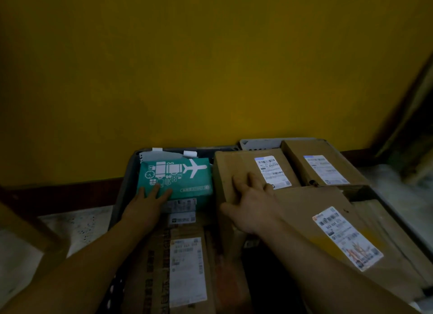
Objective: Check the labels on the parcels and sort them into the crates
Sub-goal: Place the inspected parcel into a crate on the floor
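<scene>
Teal parcel (pixel 178 177), printed with a white airplane, is lying at the far end of the dark crate (pixel 124 184), atop labelled brown parcels. Left hand (pixel 147 203) is resting on its near edge, fingers straight, grip open. Cardboard box (pixel 243 170) with a white label is sitting just beside it, at the seam between the two crates. Right hand (pixel 250 203) is pressing flat on the box, fingers spread, grip open. Grey crate (pixel 257 143) on the right is holding more labelled boxes. Yellow wall (pixel 210 67) is standing behind.

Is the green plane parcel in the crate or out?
In. The green plane parcel lies inside the dark crate, left hand resting on it.
</scene>
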`<action>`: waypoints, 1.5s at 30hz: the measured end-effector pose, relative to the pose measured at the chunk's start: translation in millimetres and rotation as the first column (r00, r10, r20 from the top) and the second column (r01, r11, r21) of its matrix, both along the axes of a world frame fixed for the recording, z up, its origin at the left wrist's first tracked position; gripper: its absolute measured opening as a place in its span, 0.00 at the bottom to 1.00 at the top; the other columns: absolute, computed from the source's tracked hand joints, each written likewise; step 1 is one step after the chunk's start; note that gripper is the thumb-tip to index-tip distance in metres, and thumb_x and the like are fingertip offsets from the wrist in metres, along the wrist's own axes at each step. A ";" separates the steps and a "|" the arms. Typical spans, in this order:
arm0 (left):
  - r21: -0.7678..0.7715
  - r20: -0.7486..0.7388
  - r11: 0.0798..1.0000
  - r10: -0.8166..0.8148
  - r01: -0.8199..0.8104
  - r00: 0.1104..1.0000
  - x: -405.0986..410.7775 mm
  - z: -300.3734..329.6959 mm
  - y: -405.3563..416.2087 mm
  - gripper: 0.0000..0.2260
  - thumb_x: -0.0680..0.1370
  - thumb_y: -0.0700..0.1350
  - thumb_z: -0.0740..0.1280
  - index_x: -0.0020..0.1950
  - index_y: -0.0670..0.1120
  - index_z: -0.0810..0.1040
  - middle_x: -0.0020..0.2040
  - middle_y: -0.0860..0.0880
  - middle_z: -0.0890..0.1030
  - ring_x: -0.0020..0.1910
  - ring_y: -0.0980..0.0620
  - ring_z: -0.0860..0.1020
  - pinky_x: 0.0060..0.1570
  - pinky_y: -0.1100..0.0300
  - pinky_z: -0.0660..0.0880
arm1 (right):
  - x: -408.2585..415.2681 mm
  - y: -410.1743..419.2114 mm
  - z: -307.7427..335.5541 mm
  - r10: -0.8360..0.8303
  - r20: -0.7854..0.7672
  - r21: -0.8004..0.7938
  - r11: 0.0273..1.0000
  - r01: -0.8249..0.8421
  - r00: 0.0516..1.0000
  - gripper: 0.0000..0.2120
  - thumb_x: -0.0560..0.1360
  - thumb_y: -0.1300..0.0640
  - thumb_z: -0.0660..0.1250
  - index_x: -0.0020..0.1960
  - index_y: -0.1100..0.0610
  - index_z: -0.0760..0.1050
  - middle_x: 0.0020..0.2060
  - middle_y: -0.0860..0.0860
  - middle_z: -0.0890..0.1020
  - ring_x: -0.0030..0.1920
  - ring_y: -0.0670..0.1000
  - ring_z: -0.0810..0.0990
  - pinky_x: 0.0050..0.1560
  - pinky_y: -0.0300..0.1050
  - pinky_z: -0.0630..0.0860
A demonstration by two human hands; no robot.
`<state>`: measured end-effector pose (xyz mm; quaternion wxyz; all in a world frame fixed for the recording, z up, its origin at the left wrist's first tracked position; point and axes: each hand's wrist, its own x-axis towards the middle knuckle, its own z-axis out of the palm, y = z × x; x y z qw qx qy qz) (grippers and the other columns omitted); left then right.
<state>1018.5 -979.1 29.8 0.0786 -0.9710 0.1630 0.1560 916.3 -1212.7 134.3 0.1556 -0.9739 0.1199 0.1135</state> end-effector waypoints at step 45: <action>-0.459 -0.331 0.851 0.102 -0.255 0.938 -90.2 290.6 6.6 0.49 0.64 0.76 0.56 0.79 0.53 0.51 0.80 0.50 0.49 0.78 0.46 0.50 0.75 0.44 0.54 | -37.3 0.7 245.5 0.215 -0.234 0.070 0.976 -0.204 0.948 0.37 0.80 0.35 0.50 0.79 0.51 0.39 0.79 0.53 0.43 0.78 0.56 0.41 0.75 0.54 0.41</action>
